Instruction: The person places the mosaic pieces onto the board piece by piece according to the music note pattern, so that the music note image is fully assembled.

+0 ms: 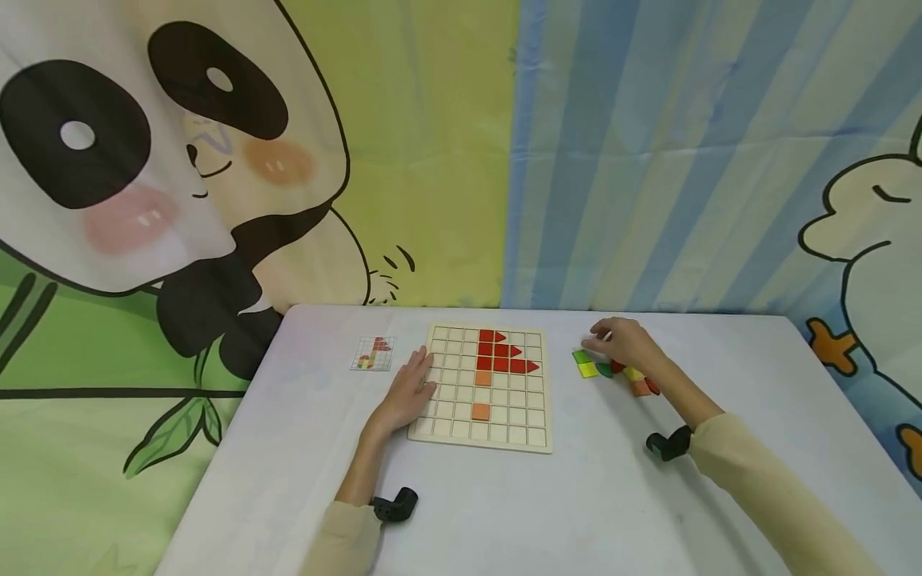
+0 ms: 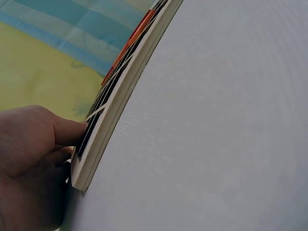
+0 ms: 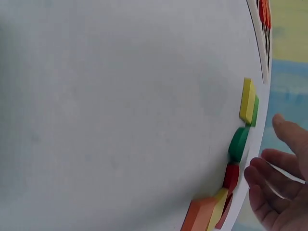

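A wooden grid board (image 1: pixel 511 412) lies flat on the table. Red tiles (image 1: pixel 497 358), some with pointed ends, fill part of its upper rows, with two orange square tiles (image 1: pixel 480 412) lower down. My left hand (image 1: pixel 406 392) rests along the board's left edge, fingers extended; in the left wrist view its thumb (image 2: pixel 70 132) touches the rim. Over the loose tiles at the right is my right hand (image 1: pixel 625 344), its fingers loosely bent and nothing between them. Below it are a yellow tile (image 3: pixel 248 101), a rounded green tile (image 3: pixel 238 144), a red tile (image 3: pixel 231 176) and an orange tile (image 3: pixel 198 214).
Left of the board lies a small pattern card (image 1: pixel 373 354) printed with a grid and coloured shapes. A white cloth covers the table (image 1: pixel 576 512). Behind it hangs a curtain (image 1: pixel 446 160) with cartoon animals and blue stripes.
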Demonstrator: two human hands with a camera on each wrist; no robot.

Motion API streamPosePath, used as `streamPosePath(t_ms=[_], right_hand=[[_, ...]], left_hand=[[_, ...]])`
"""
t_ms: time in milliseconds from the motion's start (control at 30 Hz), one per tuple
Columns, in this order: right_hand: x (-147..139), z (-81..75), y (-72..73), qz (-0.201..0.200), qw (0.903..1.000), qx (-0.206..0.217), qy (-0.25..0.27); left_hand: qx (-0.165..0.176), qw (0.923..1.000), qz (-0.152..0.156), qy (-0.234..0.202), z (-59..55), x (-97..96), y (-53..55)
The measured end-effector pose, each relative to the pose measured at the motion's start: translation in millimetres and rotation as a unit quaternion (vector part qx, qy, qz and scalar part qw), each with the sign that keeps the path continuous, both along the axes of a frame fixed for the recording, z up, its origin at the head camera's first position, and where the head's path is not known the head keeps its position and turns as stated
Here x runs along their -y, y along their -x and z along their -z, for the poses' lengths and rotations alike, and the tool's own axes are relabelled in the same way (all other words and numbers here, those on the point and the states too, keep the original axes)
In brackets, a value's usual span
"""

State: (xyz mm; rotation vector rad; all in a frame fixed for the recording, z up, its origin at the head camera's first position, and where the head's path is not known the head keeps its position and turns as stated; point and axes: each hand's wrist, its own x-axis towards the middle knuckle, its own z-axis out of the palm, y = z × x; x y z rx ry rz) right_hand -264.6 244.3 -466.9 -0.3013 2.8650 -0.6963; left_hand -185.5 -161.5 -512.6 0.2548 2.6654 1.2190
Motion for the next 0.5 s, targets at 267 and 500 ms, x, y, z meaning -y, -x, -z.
streamPosePath(t_ms=[267,500], right_hand=[[13,0.6,-12.4,-0.008,0.9989,0.006,-0.045],[24,-3.3,-18.4,-0.009,0.9977,0.006,-0.067]], left_hand=[[-0.005,1.0000,0.000,-0.002,0.8,-0.2,0.0],[-0.005,1.0000,-0.003,-0.003,0.7,0.6,-1.0]])
